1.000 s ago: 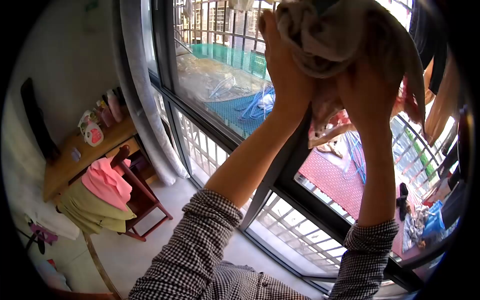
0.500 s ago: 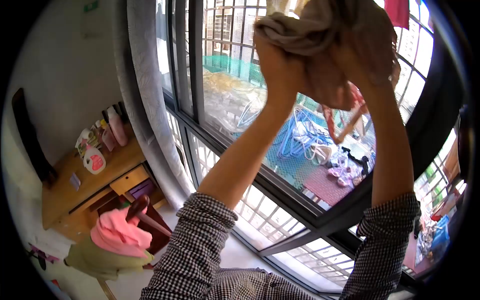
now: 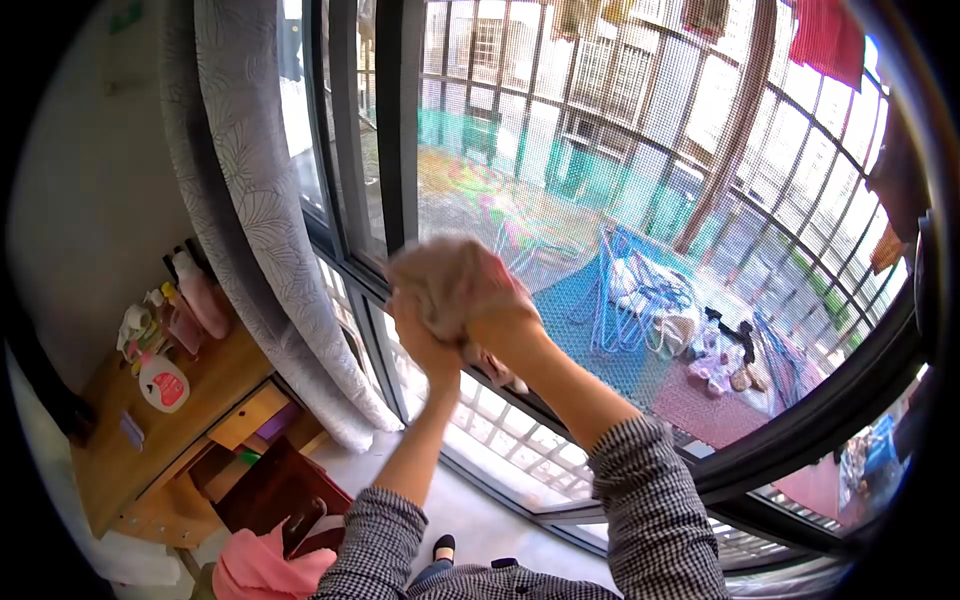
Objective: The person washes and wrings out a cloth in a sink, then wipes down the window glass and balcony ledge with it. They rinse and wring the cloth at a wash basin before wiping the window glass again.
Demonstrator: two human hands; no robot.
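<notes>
A crumpled greyish-beige cloth (image 3: 440, 280) with a reddish part is bunched between both hands, in front of the window frame (image 3: 400, 130). My left hand (image 3: 422, 340) is closed round its lower left side. My right hand (image 3: 500, 325) grips it from the right, its fingers partly hidden by the cloth. Some of the cloth hangs below my right hand. The cloth's edges are blurred by motion.
A patterned grey curtain (image 3: 250, 190) hangs left of the window. Bottles (image 3: 165, 383) stand on a wooden desk (image 3: 110, 470). A pink cloth (image 3: 270, 568) lies on a chair at the lower left. Blue hangers (image 3: 610, 290) lie outside behind the mesh.
Both hands have come down and left with the cloth, from the top of the view to the middle. The view has shifted, showing more of the window and barred area outside.
</notes>
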